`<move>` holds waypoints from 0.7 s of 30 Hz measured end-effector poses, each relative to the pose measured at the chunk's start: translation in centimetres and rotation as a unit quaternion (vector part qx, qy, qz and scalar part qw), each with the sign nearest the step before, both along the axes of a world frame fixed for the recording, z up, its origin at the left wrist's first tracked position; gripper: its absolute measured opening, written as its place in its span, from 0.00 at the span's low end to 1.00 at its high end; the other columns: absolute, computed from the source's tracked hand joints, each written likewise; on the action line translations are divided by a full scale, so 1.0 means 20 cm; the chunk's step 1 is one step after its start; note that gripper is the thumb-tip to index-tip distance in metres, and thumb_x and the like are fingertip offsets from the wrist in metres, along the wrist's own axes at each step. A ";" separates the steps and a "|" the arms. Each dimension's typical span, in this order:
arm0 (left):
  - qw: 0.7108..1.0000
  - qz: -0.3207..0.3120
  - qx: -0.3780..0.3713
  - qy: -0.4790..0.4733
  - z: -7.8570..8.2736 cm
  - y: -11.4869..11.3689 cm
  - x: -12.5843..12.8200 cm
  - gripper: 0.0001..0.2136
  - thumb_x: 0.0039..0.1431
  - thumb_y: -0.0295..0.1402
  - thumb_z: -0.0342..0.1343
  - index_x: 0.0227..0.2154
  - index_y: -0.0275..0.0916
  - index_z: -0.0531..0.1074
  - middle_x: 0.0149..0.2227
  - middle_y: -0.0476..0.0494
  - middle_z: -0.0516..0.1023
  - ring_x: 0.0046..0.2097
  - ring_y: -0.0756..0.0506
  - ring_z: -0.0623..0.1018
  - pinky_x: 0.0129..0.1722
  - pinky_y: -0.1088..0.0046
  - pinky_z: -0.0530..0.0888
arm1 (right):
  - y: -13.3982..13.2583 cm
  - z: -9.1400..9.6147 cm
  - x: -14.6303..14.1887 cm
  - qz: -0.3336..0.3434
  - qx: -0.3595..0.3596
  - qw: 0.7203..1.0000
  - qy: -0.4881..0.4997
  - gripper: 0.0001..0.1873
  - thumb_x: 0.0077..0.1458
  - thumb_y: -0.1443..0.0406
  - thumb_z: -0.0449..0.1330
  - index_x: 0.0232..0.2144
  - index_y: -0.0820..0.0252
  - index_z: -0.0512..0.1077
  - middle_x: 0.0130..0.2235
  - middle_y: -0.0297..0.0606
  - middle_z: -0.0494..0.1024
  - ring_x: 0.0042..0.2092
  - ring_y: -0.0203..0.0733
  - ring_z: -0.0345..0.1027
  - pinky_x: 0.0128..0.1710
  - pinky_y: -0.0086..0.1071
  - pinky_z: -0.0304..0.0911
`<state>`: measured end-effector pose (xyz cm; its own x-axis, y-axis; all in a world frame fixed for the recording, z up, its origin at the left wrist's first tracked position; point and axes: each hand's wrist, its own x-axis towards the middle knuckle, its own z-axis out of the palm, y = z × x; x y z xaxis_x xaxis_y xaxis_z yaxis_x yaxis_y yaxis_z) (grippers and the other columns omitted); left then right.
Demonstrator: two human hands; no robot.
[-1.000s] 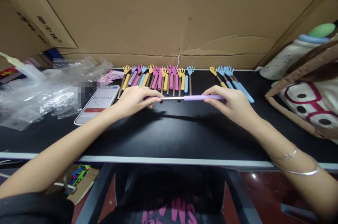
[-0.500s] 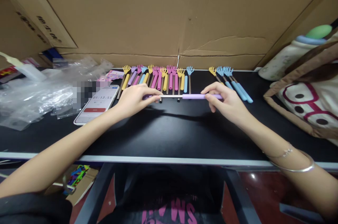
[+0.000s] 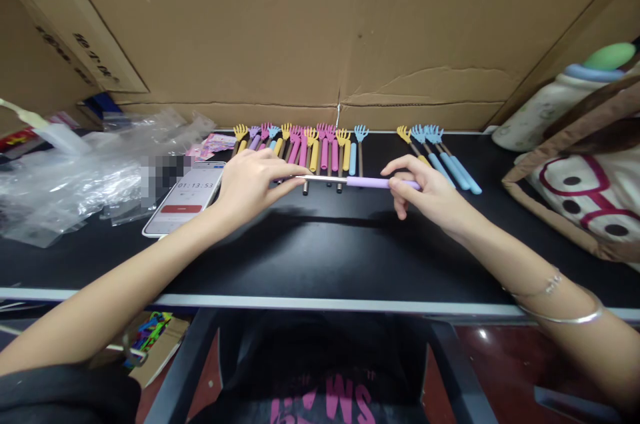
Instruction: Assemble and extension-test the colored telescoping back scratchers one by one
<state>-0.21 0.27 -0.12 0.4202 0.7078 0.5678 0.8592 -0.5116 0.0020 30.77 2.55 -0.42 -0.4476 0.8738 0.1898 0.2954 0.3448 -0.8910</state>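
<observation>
A back scratcher [image 3: 370, 182] with a purple grip and a shiny metal rod is held level above the black table. My left hand [image 3: 257, 181] is closed, thumb and fingers pinching the rod's left part; its scratching head is hidden behind that hand. At the right end of the purple grip is my right hand [image 3: 425, 191], the thumb against the grip and the forefinger raised off it. Behind the hands lies a row of back scratchers and loose coloured grips [image 3: 324, 152] in pink, yellow, purple and blue. Several assembled blue and yellow back scratchers [image 3: 453, 167] lie further right.
Clear plastic bags [image 3: 100, 171] are heaped on the left beside a phone [image 3: 187, 201] showing a timer. A fabric bag [image 3: 565, 191] and a bottle [image 3: 543, 111] stand at the right. Cardboard [image 3: 300, 31] walls the back. Below the table's front edge is a box of colourful pieces [image 3: 155, 337].
The right forefinger has lifted off the purple grip. My left hand's fingers reach slightly further right along the rod. The back scratcher stays nearly in place; the view shifted slightly.
</observation>
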 end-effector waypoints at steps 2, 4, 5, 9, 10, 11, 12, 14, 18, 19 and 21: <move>1.000 -0.004 0.007 0.013 0.00 0.00 0.00 0.17 0.70 0.47 0.48 0.43 0.49 0.82 0.35 0.45 0.84 0.38 0.43 0.77 0.37 0.67 0.65 | 0.01 0.00 0.00 0.020 -0.048 0.999 0.004 0.19 0.59 0.51 0.61 0.40 0.57 0.64 0.18 0.21 0.65 0.18 0.32 0.64 0.21 0.29 0.58; 1.000 -0.003 0.006 0.020 0.00 0.00 0.00 0.18 0.70 0.47 0.47 0.44 0.49 0.82 0.34 0.44 0.84 0.38 0.43 0.77 0.37 0.66 0.65 | 0.01 0.00 0.01 0.026 -0.075 0.997 0.012 0.20 0.58 0.49 0.62 0.40 0.57 0.64 0.18 0.20 0.63 0.17 0.32 0.63 0.20 0.29 0.58; 1.000 -0.002 0.004 0.021 0.00 0.00 0.00 0.18 0.70 0.46 0.47 0.44 0.49 0.82 0.34 0.45 0.84 0.38 0.43 0.77 0.37 0.66 0.65 | 0.01 0.01 0.01 0.024 -0.078 0.997 0.014 0.20 0.58 0.49 0.62 0.40 0.58 0.65 0.18 0.20 0.63 0.17 0.32 0.63 0.20 0.29 0.58; 0.999 -0.005 -0.023 0.026 0.00 0.00 0.01 0.17 0.70 0.45 0.47 0.45 0.47 0.81 0.37 0.45 0.84 0.40 0.43 0.78 0.39 0.66 0.65 | 0.00 0.02 0.00 0.015 -0.059 0.998 0.016 0.19 0.58 0.50 0.62 0.39 0.58 0.65 0.18 0.21 0.63 0.18 0.31 0.63 0.21 0.28 0.57; 0.999 -0.004 -0.031 0.026 0.01 0.01 0.00 0.17 0.70 0.45 0.47 0.46 0.47 0.80 0.37 0.45 0.84 0.40 0.42 0.78 0.41 0.65 0.65 | -0.01 0.02 0.00 0.016 -0.055 0.998 0.017 0.19 0.59 0.50 0.62 0.39 0.58 0.65 0.18 0.21 0.63 0.18 0.31 0.63 0.21 0.28 0.57; 0.999 -0.004 -0.041 0.028 0.01 0.01 0.00 0.17 0.70 0.45 0.47 0.47 0.47 0.79 0.38 0.45 0.84 0.41 0.42 0.78 0.42 0.65 0.65 | -0.01 0.03 0.00 0.017 -0.051 0.998 0.017 0.19 0.59 0.50 0.62 0.39 0.58 0.65 0.19 0.21 0.63 0.18 0.32 0.63 0.22 0.28 0.58; 0.998 -0.004 -0.051 0.029 0.01 0.02 -0.01 0.17 0.70 0.44 0.47 0.48 0.47 0.78 0.39 0.45 0.84 0.41 0.42 0.78 0.44 0.64 0.65 | -0.01 0.03 0.00 0.017 -0.047 0.999 0.016 0.19 0.59 0.50 0.61 0.40 0.58 0.65 0.19 0.21 0.63 0.19 0.32 0.63 0.22 0.28 0.58; 0.997 -0.010 -0.075 0.029 0.01 0.03 -0.02 0.16 0.70 0.43 0.48 0.50 0.46 0.77 0.40 0.45 0.84 0.41 0.43 0.79 0.46 0.63 0.64 | -0.01 0.04 0.01 0.010 -0.031 0.999 0.013 0.19 0.59 0.50 0.61 0.40 0.58 0.66 0.19 0.22 0.64 0.19 0.32 0.63 0.23 0.28 0.57; 0.992 -0.051 -0.105 0.043 -0.01 0.05 -0.03 0.14 0.71 0.42 0.48 0.46 0.46 0.78 0.42 0.46 0.83 0.43 0.44 0.78 0.47 0.65 0.63 | 0.00 0.06 0.03 -0.020 0.032 0.999 -0.006 0.18 0.59 0.50 0.61 0.38 0.58 0.67 0.19 0.24 0.64 0.21 0.32 0.62 0.24 0.29 0.56; 0.992 -0.058 -0.101 0.051 -0.01 0.05 -0.03 0.14 0.71 0.42 0.48 0.46 0.45 0.78 0.43 0.46 0.83 0.44 0.43 0.78 0.47 0.65 0.63 | 0.00 0.07 0.03 -0.026 0.045 0.999 -0.012 0.18 0.60 0.49 0.60 0.38 0.58 0.67 0.19 0.25 0.65 0.21 0.33 0.62 0.24 0.30 0.56; 0.993 -0.059 -0.084 0.061 0.00 0.04 -0.03 0.14 0.70 0.43 0.49 0.45 0.44 0.78 0.43 0.44 0.83 0.46 0.42 0.77 0.46 0.65 0.64 | 0.00 0.07 0.04 -0.034 0.065 0.997 -0.031 0.18 0.60 0.49 0.59 0.37 0.57 0.68 0.19 0.27 0.66 0.21 0.34 0.62 0.25 0.30 0.57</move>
